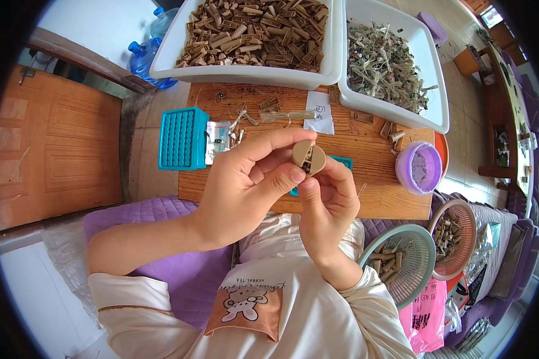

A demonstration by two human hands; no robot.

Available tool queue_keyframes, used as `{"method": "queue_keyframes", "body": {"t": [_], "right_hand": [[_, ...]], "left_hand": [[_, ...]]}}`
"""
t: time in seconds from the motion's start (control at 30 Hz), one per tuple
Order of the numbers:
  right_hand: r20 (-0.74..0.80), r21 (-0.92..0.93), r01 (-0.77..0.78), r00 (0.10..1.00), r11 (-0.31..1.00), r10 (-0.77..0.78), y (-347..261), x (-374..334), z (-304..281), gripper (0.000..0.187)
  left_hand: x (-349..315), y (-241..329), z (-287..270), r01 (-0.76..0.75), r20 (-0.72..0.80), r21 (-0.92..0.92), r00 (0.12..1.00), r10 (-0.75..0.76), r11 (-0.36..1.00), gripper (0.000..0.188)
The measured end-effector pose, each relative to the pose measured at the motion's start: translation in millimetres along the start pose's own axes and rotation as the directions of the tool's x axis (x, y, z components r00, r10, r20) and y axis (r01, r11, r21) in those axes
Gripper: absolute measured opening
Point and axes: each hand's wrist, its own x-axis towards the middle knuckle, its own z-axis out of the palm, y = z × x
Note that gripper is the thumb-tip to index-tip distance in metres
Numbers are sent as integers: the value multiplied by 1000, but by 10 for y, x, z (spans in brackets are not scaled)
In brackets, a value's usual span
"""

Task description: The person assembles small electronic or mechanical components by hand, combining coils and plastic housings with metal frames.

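Observation:
Between my two hands, above the wooden table [389, 173], is a small brown plastic casing [317, 157] with its round end facing up. A gap runs across that end, and dark parts show inside. My left hand [245, 173] pinches the casing's left side between thumb and fingers. On the other side, the thumb and fingers of my right hand [329, 206] grip it from the right and below. Partly hidden behind my hands lies a teal tray [345, 161]. Beyond them on the table is a bundle of thin clear wires [294, 115].
A white tub [257, 75] of brown half-shells and another white tub [395, 107] of wired circuit parts stand at the back. Left is a teal gridded block [182, 140]; right, a purple-lined bucket [414, 179]. A green basket [422, 263] and pink basket [466, 239] hold casings.

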Motion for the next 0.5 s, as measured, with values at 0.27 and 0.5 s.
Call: {"method": "queue_keyframes", "body": {"t": [0.27, 0.5], "right_hand": [[-16, -122, 114, 993, 986, -117, 20, -41, -65, 23], [-16, -191, 112, 993, 975, -117, 5, -40, -63, 25]], "left_hand": [[-22, -8, 46, -71, 38, 46, 997, 70, 996, 34], [-27, -3, 50, -40, 30, -29, 999, 41, 999, 36]]}}
